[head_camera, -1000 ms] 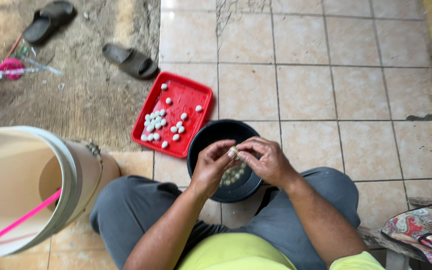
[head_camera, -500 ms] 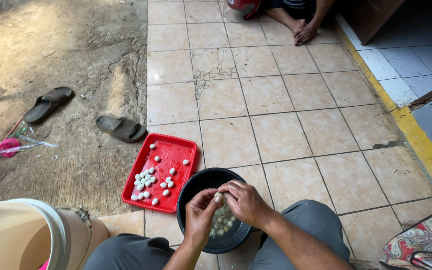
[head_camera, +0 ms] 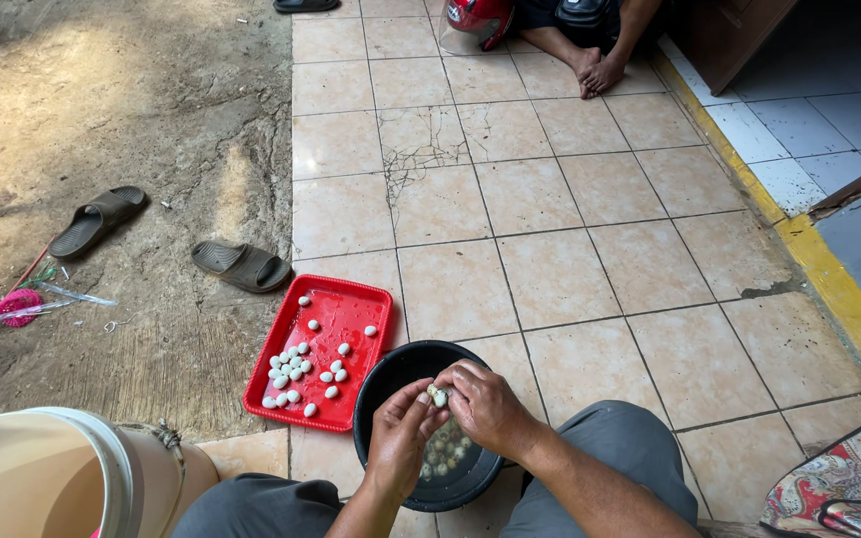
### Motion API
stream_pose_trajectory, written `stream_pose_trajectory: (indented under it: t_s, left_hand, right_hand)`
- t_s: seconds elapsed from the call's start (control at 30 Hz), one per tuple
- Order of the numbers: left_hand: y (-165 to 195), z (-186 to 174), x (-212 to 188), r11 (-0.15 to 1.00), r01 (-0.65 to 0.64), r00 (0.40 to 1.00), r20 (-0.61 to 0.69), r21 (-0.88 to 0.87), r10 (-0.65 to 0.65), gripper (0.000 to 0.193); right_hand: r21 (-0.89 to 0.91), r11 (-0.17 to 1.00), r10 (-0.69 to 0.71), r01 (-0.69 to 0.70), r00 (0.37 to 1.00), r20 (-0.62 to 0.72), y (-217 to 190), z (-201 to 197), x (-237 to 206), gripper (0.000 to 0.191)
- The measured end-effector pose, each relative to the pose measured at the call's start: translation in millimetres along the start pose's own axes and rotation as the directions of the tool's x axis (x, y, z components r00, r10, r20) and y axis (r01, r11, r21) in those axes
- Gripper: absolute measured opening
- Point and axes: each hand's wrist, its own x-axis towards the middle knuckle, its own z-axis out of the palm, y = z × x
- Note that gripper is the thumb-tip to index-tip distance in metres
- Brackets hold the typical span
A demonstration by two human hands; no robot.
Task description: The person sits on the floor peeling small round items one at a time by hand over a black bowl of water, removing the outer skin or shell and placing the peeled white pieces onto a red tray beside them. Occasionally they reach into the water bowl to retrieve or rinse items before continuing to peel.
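My hands cover much of the black bowl (head_camera: pixel 391 374).
The cream bucket (head_camera: pixel 62 473) runs off the frame's edge; the seated person's feet (head_camera: pixel 600 72) alone show.

My left hand (head_camera: pixel 398 435) and right hand (head_camera: pixel 485 406) pinch a small pale, speckled egg (head_camera: pixel 439 397) over a round black plastic bowl (head_camera: pixel 391 369). Beside it lies a bright red rectangular plastic tray (head_camera: pixel 353 304) dotted with white peeled eggs (head_camera: pixel 296 365). My trousers (head_camera: pixel 630 448) are grey. The floor tiles (head_camera: pixel 550 269) are beige; a cream bucket (head_camera: pixel 62 478) stands at left, near dark brown rubber sandals (head_camera: pixel 241 266).
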Motion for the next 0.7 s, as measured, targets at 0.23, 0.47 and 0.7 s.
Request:
stream_pose_trajectory:
  t_s: [0.23, 0.47, 0.7]
  left_hand:
    - [0, -2, 0, 0.987, -0.069, 0.997, -0.030, 0.143, 0.074, 0.029]
    - [6, -2, 0, 0.974, -0.077, 0.994, -0.059, 0.215, 0.091, 0.029]
    - [2, -2, -3, 0.987, -0.097, 0.995, -0.013, 0.126, 0.099, 0.021]
  right_hand:
    - [-0.095, 0.995, 0.030, -0.030, 1.000, -0.001, 9, -4, 0, 0.015]
    - [0.084, 0.974, 0.195, -0.209, 0.969, 0.150, 14, -5, 1, 0.023]
    - [0.308, 0.892, 0.274, -0.330, 0.938, 0.212, 13, 2, 0, 0.019]
